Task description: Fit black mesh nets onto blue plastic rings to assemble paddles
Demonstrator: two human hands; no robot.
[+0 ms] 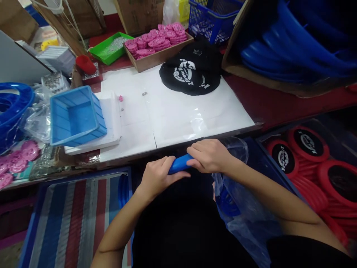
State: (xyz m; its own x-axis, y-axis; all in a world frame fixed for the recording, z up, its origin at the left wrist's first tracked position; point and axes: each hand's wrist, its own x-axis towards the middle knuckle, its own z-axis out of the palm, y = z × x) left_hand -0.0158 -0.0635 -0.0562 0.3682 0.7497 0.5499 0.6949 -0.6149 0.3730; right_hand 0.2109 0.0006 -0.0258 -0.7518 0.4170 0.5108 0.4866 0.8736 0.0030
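Observation:
Both my hands grip a blue plastic ring (179,163) seen nearly edge-on, just off the table's front edge and close to my body. Its left end is in my left hand (158,175), fingers wrapped over the top and thumb underneath. My right hand (208,155) closes over the right end. Most of the ring is hidden by the fingers, so its full shape does not show. Beyond the hands, a stack of black fabric discs (192,69) with white print lies on the white table sheet (173,119).
A light-blue bin (97,124) stands at left. Behind are a green tray (107,56), a carton of pink pieces (145,64) and a blue basket (208,24). Blue rings (292,48) fill a box at right; red rings (311,143) with black discs lie below.

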